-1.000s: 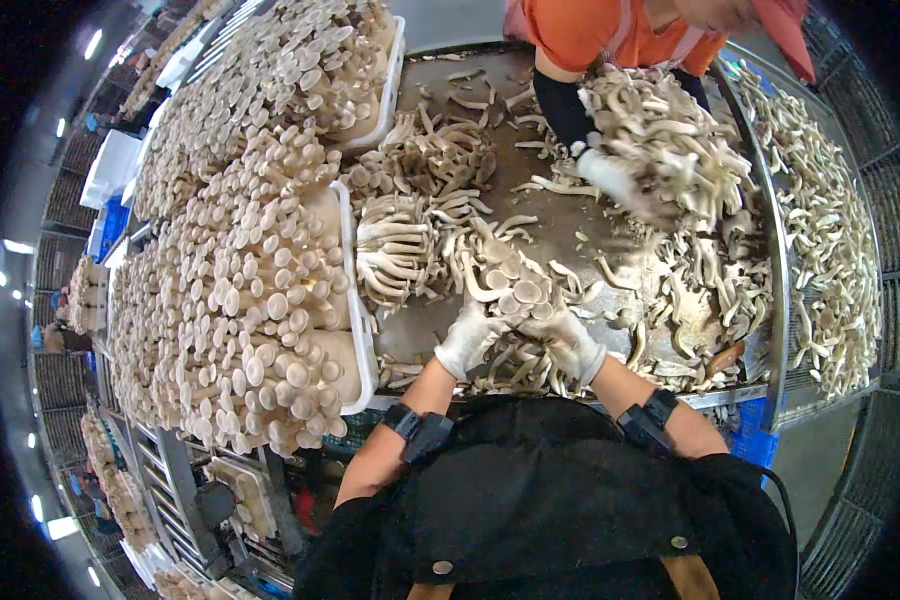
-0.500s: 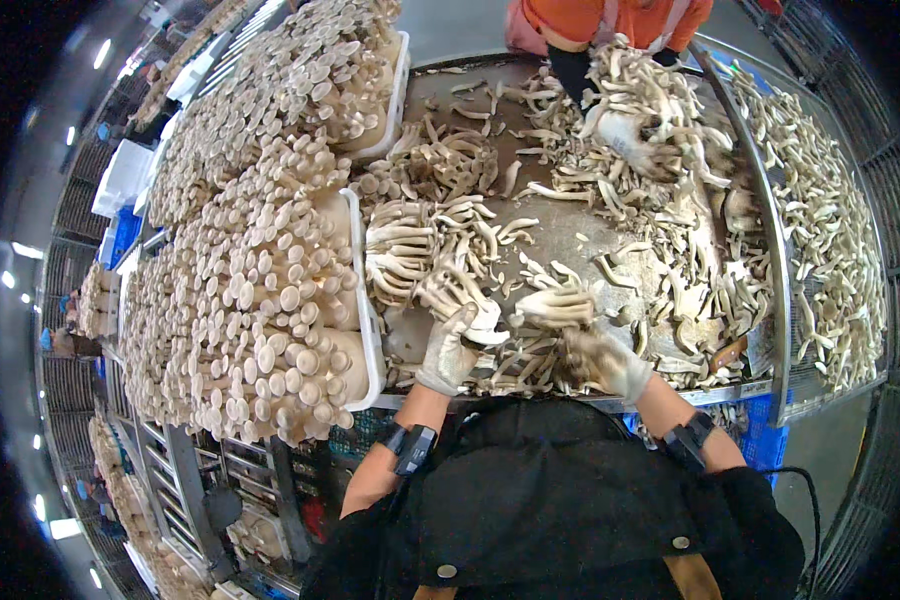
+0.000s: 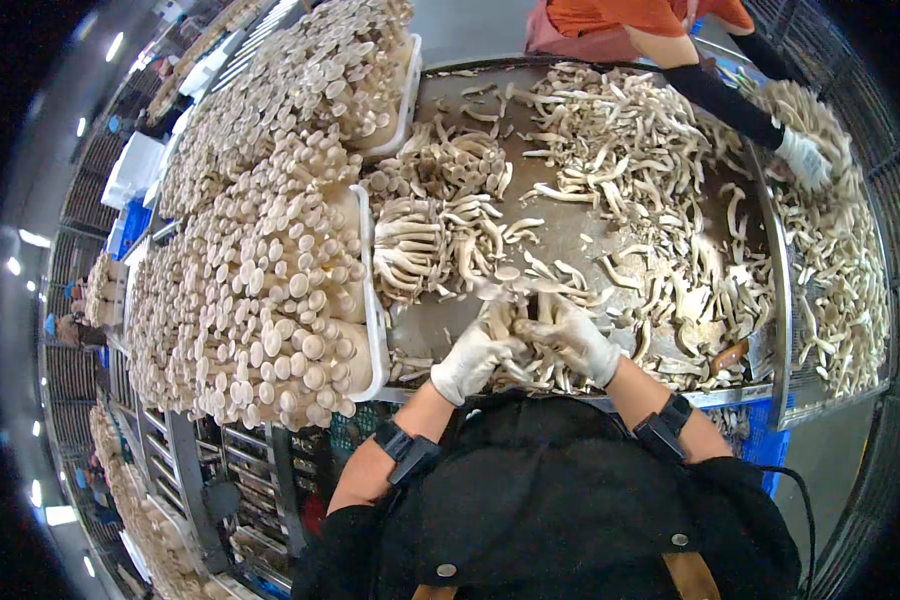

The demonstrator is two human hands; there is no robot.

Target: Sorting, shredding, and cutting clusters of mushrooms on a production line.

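Both of my hands wear white gloves and meet over the near edge of the metal table [image 3: 570, 235]. My left hand [image 3: 473, 358] is closed round a small cluster of mushrooms [image 3: 510, 292], caps pointing away from me. Pressed against the same cluster from the other side is my right hand [image 3: 575, 342], its fingers bent inward. The bases of the stems are mostly hidden by my fingers. Just beyond my left hand lie mushroom bunches [image 3: 410, 240] with pale stems. Loose single mushrooms [image 3: 660, 275] are strewn beside my right hand.
White trays [image 3: 374, 300] packed with upright mushrooms [image 3: 260, 280] stand on the left. A knife with a brown handle [image 3: 730, 355] lies near the right front. Past a metal divider [image 3: 775, 250], a mesh tray holds loose mushrooms [image 3: 840, 310]. Across the table a co-worker's gloved hand [image 3: 805, 158] reaches there.
My hands have come together on the cluster; the right moved left, and the left shifted slightly right. The co-worker's arms swung right, carrying mushrooms from the table over the divider.
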